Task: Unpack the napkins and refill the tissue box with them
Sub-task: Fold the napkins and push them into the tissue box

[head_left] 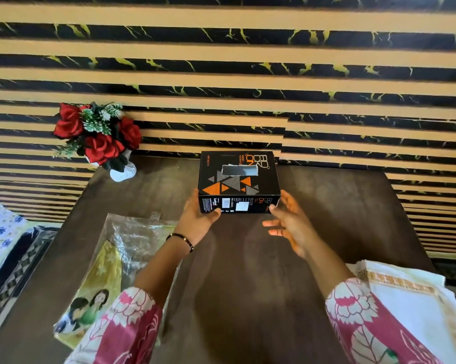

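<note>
A black tissue box with orange and grey triangles stands on the dark wooden table, a slot torn in its top. My left hand grips the box's near left corner, thumb on the front face. At the near right corner is my right hand, fingers spread, fingertips at or just off the box; I cannot tell if they touch. A clear plastic napkin packet with a yellow-green printed picture lies flat at the near left of the table, under my left forearm.
A white vase of red artificial roses stands at the table's far left corner. A folded white cloth with a gold border lies at the near right. A striped black-and-tan wall runs behind; patterned bedding lies to the left.
</note>
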Motion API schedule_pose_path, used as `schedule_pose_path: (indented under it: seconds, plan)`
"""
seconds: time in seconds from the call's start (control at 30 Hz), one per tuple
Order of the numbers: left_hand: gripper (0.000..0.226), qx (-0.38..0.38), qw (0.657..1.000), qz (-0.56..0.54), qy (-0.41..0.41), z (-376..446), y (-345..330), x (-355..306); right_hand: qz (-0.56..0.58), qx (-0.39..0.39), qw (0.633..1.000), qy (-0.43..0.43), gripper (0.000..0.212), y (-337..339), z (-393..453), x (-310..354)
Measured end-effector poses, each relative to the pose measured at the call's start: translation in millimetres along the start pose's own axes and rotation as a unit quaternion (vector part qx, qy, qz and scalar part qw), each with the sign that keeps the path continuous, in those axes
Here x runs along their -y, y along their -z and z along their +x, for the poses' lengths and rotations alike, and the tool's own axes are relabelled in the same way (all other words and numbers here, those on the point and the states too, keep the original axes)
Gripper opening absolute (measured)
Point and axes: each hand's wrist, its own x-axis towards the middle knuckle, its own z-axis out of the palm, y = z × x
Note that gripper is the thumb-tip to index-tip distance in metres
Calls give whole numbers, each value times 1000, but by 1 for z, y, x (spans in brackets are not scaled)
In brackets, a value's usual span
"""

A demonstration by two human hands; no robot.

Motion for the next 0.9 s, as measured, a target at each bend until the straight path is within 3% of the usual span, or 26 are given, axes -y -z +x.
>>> schedule_pose_path:
  seconds: [0.1, 0.37, 0.47, 0.57, 0.77, 0.9]
  plan:
    - [54, -2, 999, -26, -28, -36, -6, 10, 11, -17, 1000, 5, 65, -1, -40, -19]
    - [56, 23, 995, -94, 23, -122, -15, 26, 65, -69, 995, 12, 64, 0, -127, -65]
    - [50, 23, 998, -56, 25, -144, -15, 34, 66, -70, 995, 16, 60, 3, -149, -74]
    - [75, 19, 999, -35, 35, -162, -14, 41, 62, -68, 996, 19, 57, 3, -170, -84]
    - [49, -3, 1000, 3, -14, -200, -13, 47, 54, -98, 993, 34, 59, 3, -202, -109]
    - [56, -9, 1000, 2, -15, -214, -12, 55, 12, -100, 994, 52, 65, 4, -214, -123]
